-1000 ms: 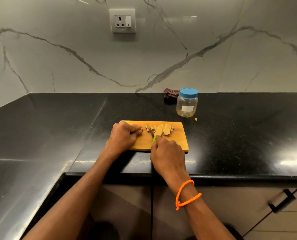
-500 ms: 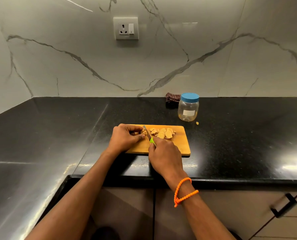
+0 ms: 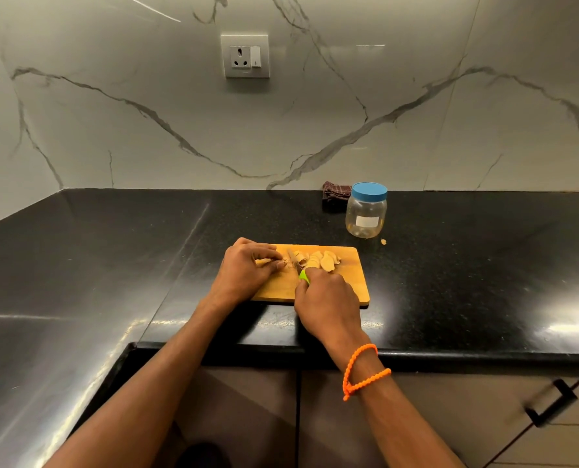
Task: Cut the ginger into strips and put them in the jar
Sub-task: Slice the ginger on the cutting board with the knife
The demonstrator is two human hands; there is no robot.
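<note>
A wooden cutting board [image 3: 352, 282] lies on the black counter. Pale ginger slices [image 3: 321, 260] are spread along its far edge. My left hand [image 3: 247, 268] pinches a small ginger piece [image 3: 280, 264] against the board with curled fingers. My right hand [image 3: 326, 298] grips a knife with a green handle [image 3: 304, 276]; its blade [image 3: 293, 260] stands just right of the held piece. A clear jar [image 3: 366, 214] with a blue lid on it stands behind the board to the right.
A dark checked cloth [image 3: 336, 194] lies against the marble wall behind the jar. One ginger scrap [image 3: 384, 242] sits on the counter [image 3: 484, 265] beside the jar. The counter's front edge runs below the board, with cabinet doors and a black handle [image 3: 551, 403] underneath.
The knife blade has shifted left, from among the slices to right beside the piece under my left fingers. The camera has tilted upward.
</note>
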